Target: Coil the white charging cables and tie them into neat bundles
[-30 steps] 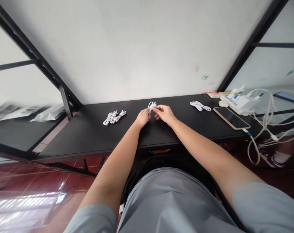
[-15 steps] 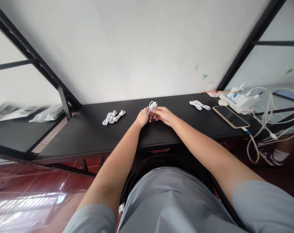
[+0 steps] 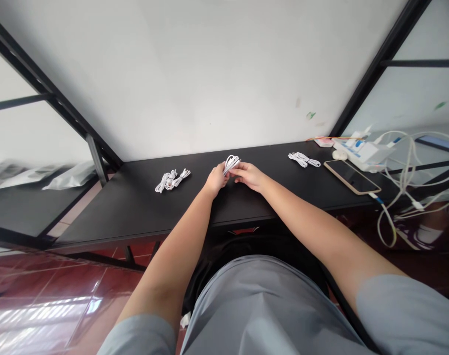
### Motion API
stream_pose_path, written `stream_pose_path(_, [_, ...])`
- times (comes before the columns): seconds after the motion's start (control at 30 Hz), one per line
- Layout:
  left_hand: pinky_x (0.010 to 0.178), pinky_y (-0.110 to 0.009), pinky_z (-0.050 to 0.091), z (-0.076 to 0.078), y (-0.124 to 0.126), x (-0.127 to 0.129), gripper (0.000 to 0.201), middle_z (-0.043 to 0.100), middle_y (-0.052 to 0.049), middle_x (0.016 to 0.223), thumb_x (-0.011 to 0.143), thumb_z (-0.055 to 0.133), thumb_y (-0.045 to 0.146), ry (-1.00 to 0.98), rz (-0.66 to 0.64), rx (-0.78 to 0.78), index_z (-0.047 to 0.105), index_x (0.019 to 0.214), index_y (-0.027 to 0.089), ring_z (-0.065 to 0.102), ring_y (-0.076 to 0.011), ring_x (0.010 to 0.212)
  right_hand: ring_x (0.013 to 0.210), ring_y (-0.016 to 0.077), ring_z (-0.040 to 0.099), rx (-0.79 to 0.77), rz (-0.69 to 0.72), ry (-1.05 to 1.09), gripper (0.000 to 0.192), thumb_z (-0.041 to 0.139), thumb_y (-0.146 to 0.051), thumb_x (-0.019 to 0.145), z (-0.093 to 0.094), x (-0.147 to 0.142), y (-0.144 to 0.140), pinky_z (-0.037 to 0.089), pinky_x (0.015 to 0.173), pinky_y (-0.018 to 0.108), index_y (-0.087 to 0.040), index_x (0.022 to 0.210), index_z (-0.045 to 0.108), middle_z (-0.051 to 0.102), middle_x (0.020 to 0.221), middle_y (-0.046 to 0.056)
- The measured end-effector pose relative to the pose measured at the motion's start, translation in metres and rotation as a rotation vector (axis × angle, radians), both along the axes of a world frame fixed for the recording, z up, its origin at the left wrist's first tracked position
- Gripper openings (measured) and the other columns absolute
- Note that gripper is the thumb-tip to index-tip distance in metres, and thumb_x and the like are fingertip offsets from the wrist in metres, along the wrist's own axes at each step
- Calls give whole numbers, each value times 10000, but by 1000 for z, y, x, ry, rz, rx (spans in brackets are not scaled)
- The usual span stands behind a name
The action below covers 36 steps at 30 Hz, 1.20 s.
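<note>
A looped white cable (image 3: 231, 164) is held above the middle of the black table (image 3: 143, 212). My left hand (image 3: 216, 180) is closed around its lower part. From the other side my right hand (image 3: 248, 176) pinches the cable with thumb and forefinger, its other fingers curled below. Off to the left on the tabletop lie tied white cable bundles (image 3: 172, 180), close together. Another white cable bundle (image 3: 304, 159) rests toward the right, apart from both hands.
A phone (image 3: 352, 176) with a cable plugged in lies at the table's right, beside a white power strip (image 3: 361, 152) with chargers and tangled white cords (image 3: 405, 167). Plastic packets (image 3: 71, 176) lie on a shelf at left. A person's shoe (image 3: 419, 235) shows below right.
Both hands stay on the cable at the same place. The fingers of my right hand have shifted slightly, and the cable's loop appears turned a little to the left.
</note>
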<state>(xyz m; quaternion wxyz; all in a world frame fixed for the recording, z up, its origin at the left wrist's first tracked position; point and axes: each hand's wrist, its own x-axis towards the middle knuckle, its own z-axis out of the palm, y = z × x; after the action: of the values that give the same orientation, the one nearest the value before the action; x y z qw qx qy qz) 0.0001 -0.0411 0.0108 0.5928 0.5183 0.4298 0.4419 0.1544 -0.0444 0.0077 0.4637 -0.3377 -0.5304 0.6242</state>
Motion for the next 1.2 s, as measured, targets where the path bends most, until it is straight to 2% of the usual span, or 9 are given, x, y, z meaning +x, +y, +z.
stream_pose_path(0.07, [363,-205,120,0,0,0,367,361,45,506,942,367,385,-60,-48,19,483,656,187,232,-59,360,795,138,634,21,5,-2,278,844,-359,660,-1,0,0,447,592,222,-178,813,700,715,855,33])
stream_pose_path(0.13, [360,-201,120,2,-1,0,407,359,46,504,951,342,429,-99,-84,0,476,651,188,223,-56,355,759,126,616,23,2,-5,273,841,-368,661,-2,0,1,428,582,221,-177,799,703,712,834,32])
stream_pose_path(0.27, [350,-199,120,3,-2,1,485,305,61,463,960,353,525,-79,-74,-49,438,617,194,193,-50,339,681,105,554,9,-11,-16,270,833,-382,660,-3,0,2,391,549,220,-176,785,710,700,797,27])
stream_pose_path(0.4, [346,-193,126,1,-2,1,386,325,60,482,947,425,423,-104,-55,-25,460,642,189,219,-49,346,658,98,532,25,-20,-19,282,830,-391,652,-3,0,2,370,543,226,-178,794,712,696,796,21])
stream_pose_path(0.53, [345,-190,133,4,-4,-1,314,320,59,497,915,434,308,-209,-153,-53,444,627,184,225,-47,355,654,101,522,100,-22,-38,286,822,-406,669,-5,1,4,368,554,238,-183,808,708,690,802,17])
stream_pose_path(0.7, [346,-181,146,10,-9,-4,333,273,66,511,906,473,286,-332,-253,-127,389,600,186,242,-43,373,616,91,482,157,-31,-61,283,819,-402,676,-4,0,3,349,547,245,-180,811,707,657,757,0])
stream_pose_path(0.9, [346,-175,145,9,-9,-6,282,289,66,517,880,486,236,-362,-254,-146,399,617,184,248,-41,372,604,93,489,189,-81,-98,315,826,-416,670,-1,-4,-1,359,529,243,-180,815,677,632,737,-9])
stream_pose_path(1.03, [344,-178,133,5,-5,-6,279,295,62,515,873,466,220,-343,-231,-146,392,606,185,242,-39,366,598,94,501,266,-123,-147,365,834,-415,675,-2,-3,0,377,516,243,-198,931,693,672,821,-1])
stream_pose_path(1.2, [342,-181,113,4,-3,-3,251,261,74,499,881,430,204,-282,-125,-205,402,631,189,200,-39,350,618,111,528,260,-140,-165,343,821,-428,700,-3,-2,2,385,501,242,-176,913,728,683,787,26])
